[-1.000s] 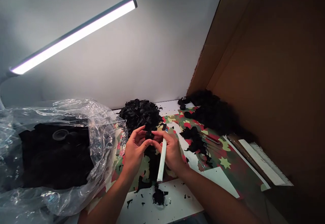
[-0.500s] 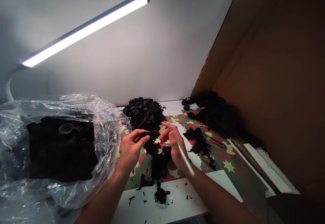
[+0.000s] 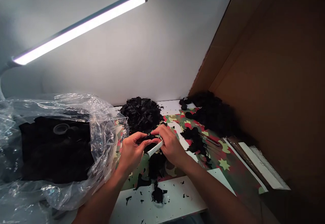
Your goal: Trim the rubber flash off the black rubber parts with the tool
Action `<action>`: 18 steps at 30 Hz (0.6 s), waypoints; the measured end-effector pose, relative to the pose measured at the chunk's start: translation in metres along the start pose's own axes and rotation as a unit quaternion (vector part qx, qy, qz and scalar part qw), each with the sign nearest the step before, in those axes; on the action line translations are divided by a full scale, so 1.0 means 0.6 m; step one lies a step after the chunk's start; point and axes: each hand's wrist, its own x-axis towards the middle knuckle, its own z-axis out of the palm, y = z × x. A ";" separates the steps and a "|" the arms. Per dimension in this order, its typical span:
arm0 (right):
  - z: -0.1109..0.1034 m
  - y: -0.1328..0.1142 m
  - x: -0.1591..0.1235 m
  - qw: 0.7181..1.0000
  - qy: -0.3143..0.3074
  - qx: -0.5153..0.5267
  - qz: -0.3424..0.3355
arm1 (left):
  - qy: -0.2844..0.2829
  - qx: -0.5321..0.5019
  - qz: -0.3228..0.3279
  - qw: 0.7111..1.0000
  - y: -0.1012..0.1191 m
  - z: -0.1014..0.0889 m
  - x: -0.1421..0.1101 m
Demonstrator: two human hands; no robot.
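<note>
Right hand [image 3: 173, 146], fingers closed on white stick [image 3: 155, 148], has returned to small black piece [image 3: 149, 137] pinched by left hand [image 3: 132, 151], near side of black scrap pile [image 3: 142, 114]; piece now worked two-handed.

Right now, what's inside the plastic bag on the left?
The bag holds something black, with a clear ring lying on it, near the back. Whatever lies beneath the black stuff is covered, so I can't tell.

Table [image 3: 186, 202], apparently, under black scraps [image 3: 142, 114].
</note>
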 end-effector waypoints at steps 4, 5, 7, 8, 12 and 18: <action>0.020 0.003 0.004 0.999 0.031 -0.003 0.030 | -0.015 0.038 0.039 0.998 0.012 0.009 -0.007; 0.021 0.009 0.006 0.998 0.045 -0.008 0.047 | -0.016 0.040 0.048 0.998 0.014 0.011 -0.010; 0.017 0.032 0.011 0.992 0.083 -0.014 0.093 | -0.017 0.024 0.055 0.998 0.017 0.013 -0.016; 0.012 0.045 0.014 0.986 0.110 -0.009 0.123 | -0.016 0.007 0.049 0.999 0.016 0.013 -0.017; -0.012 0.075 0.017 0.985 0.101 0.021 0.140 | -0.020 -0.063 -0.027 0.997 0.000 0.008 -0.009; 0.008 0.027 0.003 0.984 0.013 0.130 0.120 | -0.020 -0.030 -0.039 0.999 -0.012 0.009 0.002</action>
